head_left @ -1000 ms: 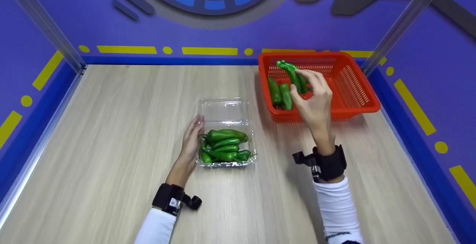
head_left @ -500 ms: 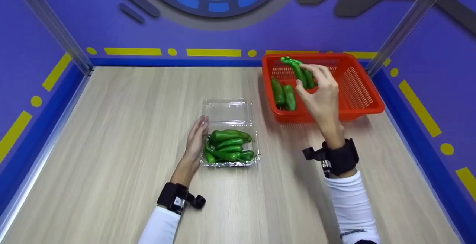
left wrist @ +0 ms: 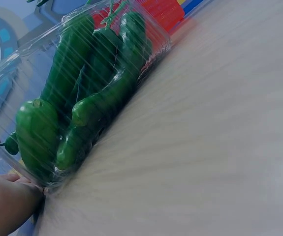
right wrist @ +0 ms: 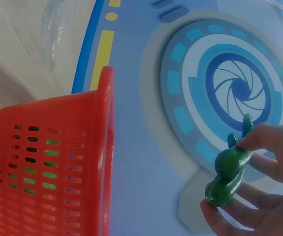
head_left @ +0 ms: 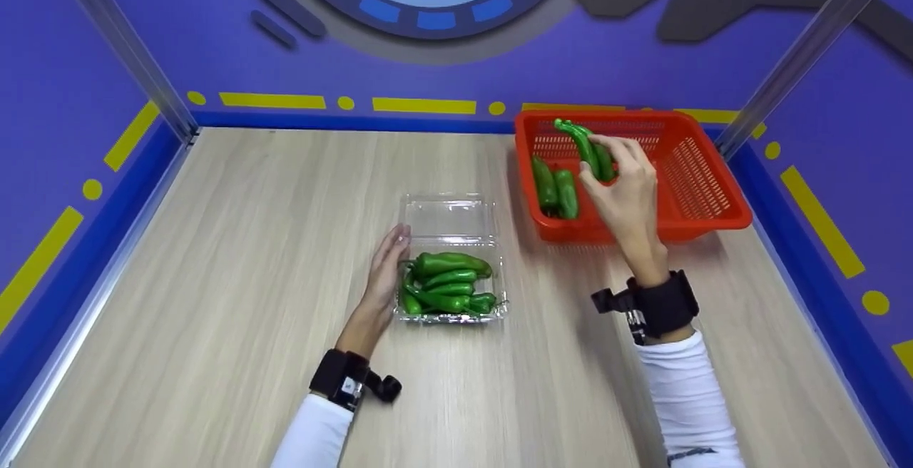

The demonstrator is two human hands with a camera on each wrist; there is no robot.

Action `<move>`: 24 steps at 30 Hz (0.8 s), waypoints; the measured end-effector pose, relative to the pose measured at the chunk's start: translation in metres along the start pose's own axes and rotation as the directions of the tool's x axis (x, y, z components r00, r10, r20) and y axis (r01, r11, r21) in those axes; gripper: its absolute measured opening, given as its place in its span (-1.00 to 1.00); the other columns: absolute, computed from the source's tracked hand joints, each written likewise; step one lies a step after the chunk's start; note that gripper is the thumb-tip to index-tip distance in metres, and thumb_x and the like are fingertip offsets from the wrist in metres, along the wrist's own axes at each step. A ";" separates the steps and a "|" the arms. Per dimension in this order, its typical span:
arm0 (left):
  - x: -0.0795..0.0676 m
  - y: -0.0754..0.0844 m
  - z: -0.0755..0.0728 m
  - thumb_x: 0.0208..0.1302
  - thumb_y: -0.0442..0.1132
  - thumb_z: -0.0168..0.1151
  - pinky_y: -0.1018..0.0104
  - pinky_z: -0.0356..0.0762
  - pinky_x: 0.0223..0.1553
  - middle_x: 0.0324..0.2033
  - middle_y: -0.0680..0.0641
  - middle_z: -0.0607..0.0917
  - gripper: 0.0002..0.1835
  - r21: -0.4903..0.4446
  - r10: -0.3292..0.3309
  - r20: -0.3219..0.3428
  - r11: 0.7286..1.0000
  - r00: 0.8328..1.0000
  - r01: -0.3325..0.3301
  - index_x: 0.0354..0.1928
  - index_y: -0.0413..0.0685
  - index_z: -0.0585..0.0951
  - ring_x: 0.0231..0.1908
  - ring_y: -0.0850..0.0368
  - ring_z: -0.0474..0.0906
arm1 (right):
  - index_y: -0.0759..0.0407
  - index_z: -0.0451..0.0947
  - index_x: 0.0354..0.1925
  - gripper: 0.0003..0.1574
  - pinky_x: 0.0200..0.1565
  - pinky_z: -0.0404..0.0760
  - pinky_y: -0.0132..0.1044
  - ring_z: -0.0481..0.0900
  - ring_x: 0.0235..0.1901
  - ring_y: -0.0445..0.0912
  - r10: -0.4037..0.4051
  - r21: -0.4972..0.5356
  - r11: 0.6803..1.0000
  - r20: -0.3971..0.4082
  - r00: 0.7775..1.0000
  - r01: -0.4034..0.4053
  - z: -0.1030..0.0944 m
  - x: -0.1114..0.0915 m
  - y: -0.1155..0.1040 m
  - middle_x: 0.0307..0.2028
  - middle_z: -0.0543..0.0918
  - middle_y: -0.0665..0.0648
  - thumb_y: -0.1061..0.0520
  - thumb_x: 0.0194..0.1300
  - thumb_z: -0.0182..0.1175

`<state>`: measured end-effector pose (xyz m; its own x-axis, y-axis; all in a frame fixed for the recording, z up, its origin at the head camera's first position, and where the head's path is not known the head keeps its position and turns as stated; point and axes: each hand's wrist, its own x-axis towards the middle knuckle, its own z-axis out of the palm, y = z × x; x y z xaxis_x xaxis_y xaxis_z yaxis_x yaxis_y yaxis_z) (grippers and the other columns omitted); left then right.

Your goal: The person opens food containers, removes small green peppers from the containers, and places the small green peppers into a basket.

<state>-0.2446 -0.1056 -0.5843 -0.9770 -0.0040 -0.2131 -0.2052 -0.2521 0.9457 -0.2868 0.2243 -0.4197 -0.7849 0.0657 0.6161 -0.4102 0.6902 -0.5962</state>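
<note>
My right hand (head_left: 631,193) pinches two long green peppers (head_left: 579,143) between thumb and fingers, over the left part of the red basket (head_left: 713,222). In the right wrist view their stems point up past the thumb (right wrist: 259,137). Two more green peppers (head_left: 555,190) lie at the basket's left end. Along the left side of a clear plastic clamshell box (head_left: 449,218) rests my left hand (head_left: 385,268), its fingers straight. Several green peppers (head_left: 449,282) lie side by side in the box, and its lid is folded back away from me. The left wrist view shows these peppers (left wrist: 67,64) through the clear wall.
The wooden table (head_left: 285,240) extends to both sides of the box. Blue-purple walls (head_left: 442,68) with yellow marks enclose it at the back and sides. The basket stands close to the back wall, at the right.
The head view has shifted, so everything appears farther right. Relative to the basket, my right hand with the two peppers has risen slightly. My left hand stays at the box.
</note>
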 end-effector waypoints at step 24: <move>0.002 0.001 0.003 0.61 -0.03 -0.08 -0.06 -0.16 0.66 0.61 0.00 0.17 -0.35 -0.034 -0.005 -0.017 0.999 1.000 0.005 0.62 0.07 0.07 0.60 -0.09 0.04 | 0.26 0.62 0.18 -0.52 -0.17 0.58 -0.10 0.64 -0.05 0.22 0.133 -0.095 0.988 0.077 0.988 -0.125 0.007 0.009 0.029 0.02 0.66 0.37 0.18 0.31 0.35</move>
<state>-0.2469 -0.1033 -0.5836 -0.9748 -0.0188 -0.2221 -0.2077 -0.2845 0.9359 -0.3086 0.2394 -0.4353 -0.8659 0.1008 0.4900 -0.2629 0.7416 -0.6172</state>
